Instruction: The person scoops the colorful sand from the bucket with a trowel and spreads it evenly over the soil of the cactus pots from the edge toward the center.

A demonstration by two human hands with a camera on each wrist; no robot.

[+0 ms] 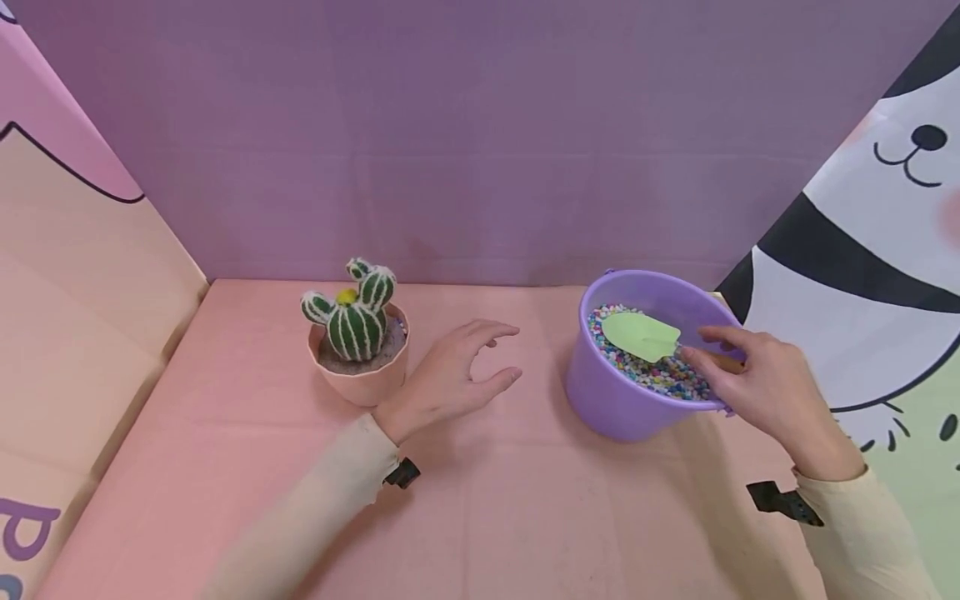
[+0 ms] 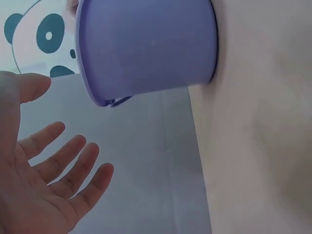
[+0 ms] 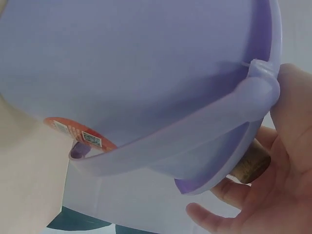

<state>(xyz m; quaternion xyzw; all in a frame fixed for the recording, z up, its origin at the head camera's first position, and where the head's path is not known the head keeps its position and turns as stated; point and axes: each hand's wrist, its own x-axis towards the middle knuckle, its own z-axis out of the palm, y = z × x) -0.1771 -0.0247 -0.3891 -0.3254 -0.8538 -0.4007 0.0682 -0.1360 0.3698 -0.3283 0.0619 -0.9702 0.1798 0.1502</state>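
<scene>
A purple bucket (image 1: 618,408) full of multicoloured beads (image 1: 667,379) stands on the pink cloth. On the beads lies a toy shovel with a light green blade (image 1: 641,335) and a wooden handle (image 3: 252,163), whose end sticks out past the rim. My right hand (image 1: 772,387) is at this handle, thumb on one side and fingers loosely spread on the other, with a gap between thumb and index fingertip. My left hand (image 1: 446,375) hovers with its fingers relaxed and holds nothing, between the bucket and a potted toy cactus (image 1: 356,331).
The cactus sits in greyish filling inside a peach pot (image 1: 367,385) at the left. The bucket's handle (image 3: 170,134) hangs down its outer side. A purple wall (image 1: 480,150) rises behind, with a panda-printed panel (image 1: 870,275) at the right.
</scene>
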